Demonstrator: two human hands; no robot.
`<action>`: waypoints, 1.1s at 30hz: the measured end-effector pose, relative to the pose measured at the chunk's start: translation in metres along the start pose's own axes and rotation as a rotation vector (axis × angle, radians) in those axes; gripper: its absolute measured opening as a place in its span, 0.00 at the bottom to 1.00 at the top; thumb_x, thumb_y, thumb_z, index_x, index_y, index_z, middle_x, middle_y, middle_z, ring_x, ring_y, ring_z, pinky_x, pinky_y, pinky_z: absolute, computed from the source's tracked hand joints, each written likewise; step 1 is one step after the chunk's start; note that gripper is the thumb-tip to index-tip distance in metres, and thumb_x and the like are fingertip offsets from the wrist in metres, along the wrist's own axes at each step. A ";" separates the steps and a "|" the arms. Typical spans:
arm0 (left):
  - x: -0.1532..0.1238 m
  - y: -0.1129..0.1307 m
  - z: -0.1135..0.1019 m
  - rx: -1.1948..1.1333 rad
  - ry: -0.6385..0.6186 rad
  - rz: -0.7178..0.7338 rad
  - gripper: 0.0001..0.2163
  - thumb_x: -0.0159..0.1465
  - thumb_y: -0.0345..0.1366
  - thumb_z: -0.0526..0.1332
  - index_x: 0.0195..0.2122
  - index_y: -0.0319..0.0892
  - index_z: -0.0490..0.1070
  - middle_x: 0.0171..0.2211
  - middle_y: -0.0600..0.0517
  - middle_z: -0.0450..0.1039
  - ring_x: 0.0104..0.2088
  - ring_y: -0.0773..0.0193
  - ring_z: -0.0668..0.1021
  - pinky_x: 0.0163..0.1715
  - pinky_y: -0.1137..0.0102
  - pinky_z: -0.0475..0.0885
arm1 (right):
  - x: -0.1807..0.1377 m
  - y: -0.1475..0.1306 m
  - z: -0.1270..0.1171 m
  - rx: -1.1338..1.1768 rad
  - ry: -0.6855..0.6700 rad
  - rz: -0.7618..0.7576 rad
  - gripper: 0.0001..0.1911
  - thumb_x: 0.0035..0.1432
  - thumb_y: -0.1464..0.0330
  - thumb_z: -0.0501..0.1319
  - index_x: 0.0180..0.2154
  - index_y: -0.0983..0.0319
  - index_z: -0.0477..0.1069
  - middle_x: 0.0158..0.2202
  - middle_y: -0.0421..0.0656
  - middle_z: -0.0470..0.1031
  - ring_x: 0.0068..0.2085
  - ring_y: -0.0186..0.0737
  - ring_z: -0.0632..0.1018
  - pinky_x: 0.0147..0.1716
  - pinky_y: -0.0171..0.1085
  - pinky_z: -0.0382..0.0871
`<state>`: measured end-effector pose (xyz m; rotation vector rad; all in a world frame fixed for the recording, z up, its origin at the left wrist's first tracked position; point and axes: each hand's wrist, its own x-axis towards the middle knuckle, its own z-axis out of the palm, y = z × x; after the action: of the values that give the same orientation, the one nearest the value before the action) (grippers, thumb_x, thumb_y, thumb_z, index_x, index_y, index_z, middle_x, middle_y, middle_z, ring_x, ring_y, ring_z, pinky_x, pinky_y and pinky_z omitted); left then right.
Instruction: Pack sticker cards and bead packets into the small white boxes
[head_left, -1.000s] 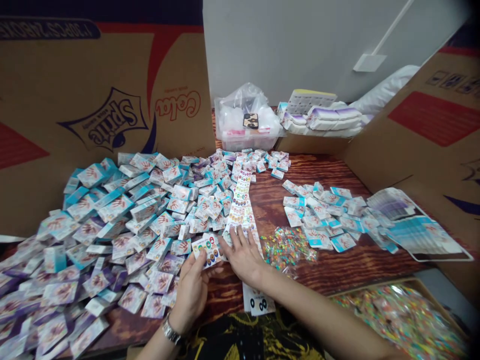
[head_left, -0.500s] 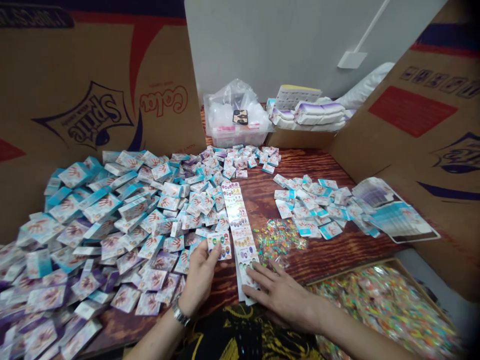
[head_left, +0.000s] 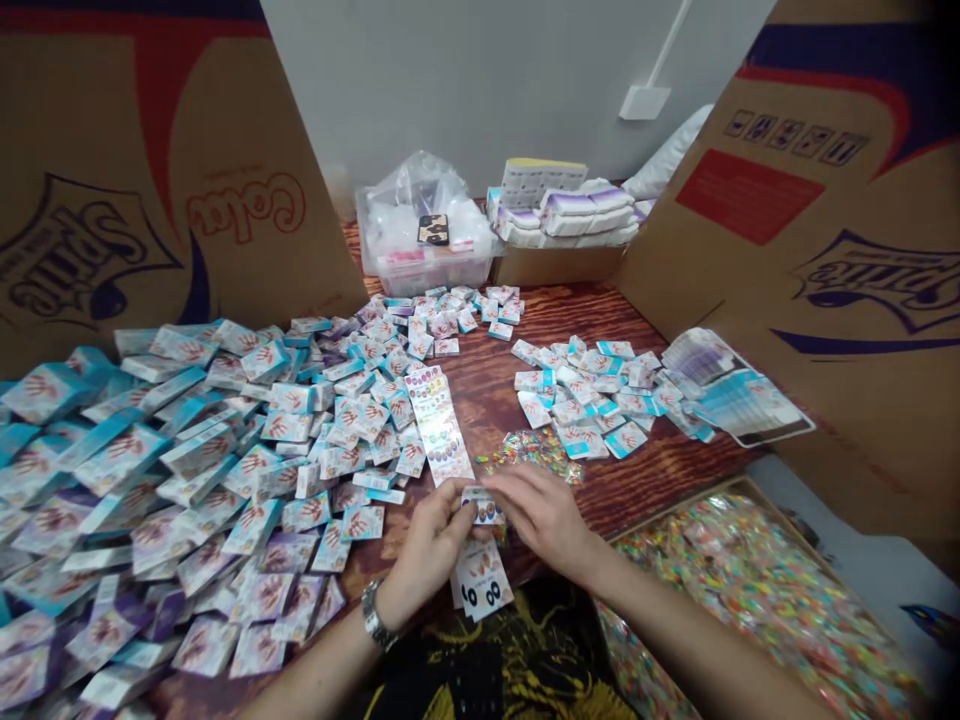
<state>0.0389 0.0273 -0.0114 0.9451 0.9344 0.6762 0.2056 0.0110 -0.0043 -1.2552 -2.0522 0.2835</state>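
Observation:
My left hand (head_left: 430, 552) and my right hand (head_left: 541, 517) meet near the table's front edge, both pinching a small printed card (head_left: 483, 507) with coloured ovals. Just above them lies a long strip of printed sticker sheets (head_left: 440, 425). Below the hands lies a white card with black oval marks (head_left: 481, 580), its lower part showing. A large heap of small white-and-turquoise packets with a red hand print (head_left: 195, 480) spreads left of my left hand. A metal wristwatch (head_left: 374, 615) sits on my left wrist.
A smaller heap of packets (head_left: 581, 400) and loose printed sheets (head_left: 739, 395) lie right on the dark wooden table (head_left: 487, 375). A cardboard tray of colourful bags (head_left: 720, 580) sits front right. A plastic tub (head_left: 424, 265) and wrapped stacks (head_left: 570, 215) stand behind, between cardboard panels (head_left: 780, 250).
My hands have come together, and my right hand has moved off the strip onto the small card. The strip now lies further from my hands. The whole scene has shifted left in view.

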 end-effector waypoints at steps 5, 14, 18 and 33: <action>0.003 0.009 -0.006 -0.311 0.059 -0.139 0.11 0.48 0.27 0.64 0.35 0.39 0.72 0.30 0.52 0.73 0.27 0.67 0.75 0.30 0.72 0.71 | -0.012 0.005 -0.001 -0.247 -0.075 -0.248 0.12 0.62 0.71 0.56 0.46 0.61 0.72 0.41 0.46 0.76 0.42 0.41 0.74 0.41 0.39 0.69; 0.005 0.003 0.001 -0.299 0.055 -0.171 0.12 0.51 0.36 0.67 0.35 0.37 0.72 0.25 0.53 0.72 0.25 0.69 0.71 0.28 0.74 0.65 | -0.025 0.009 0.003 -0.404 -0.014 -0.399 0.11 0.60 0.75 0.56 0.43 0.63 0.72 0.41 0.46 0.77 0.41 0.42 0.75 0.40 0.42 0.71; 0.007 -0.005 0.007 -0.274 0.096 -0.126 0.15 0.51 0.38 0.67 0.37 0.37 0.69 0.23 0.55 0.68 0.23 0.70 0.69 0.26 0.75 0.62 | -0.027 0.012 0.003 -0.311 -0.008 -0.372 0.11 0.60 0.75 0.56 0.44 0.61 0.72 0.40 0.45 0.77 0.41 0.40 0.75 0.40 0.41 0.71; 0.038 0.009 0.021 0.814 0.023 0.409 0.07 0.62 0.35 0.56 0.28 0.44 0.69 0.21 0.55 0.64 0.22 0.65 0.66 0.26 0.72 0.55 | -0.009 0.028 -0.017 0.070 -0.036 0.278 0.09 0.64 0.69 0.51 0.34 0.61 0.68 0.32 0.44 0.71 0.35 0.39 0.72 0.36 0.36 0.65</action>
<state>0.0739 0.0542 -0.0117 1.8888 1.0648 0.6480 0.2392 0.0144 -0.0106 -1.5013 -1.8773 0.5048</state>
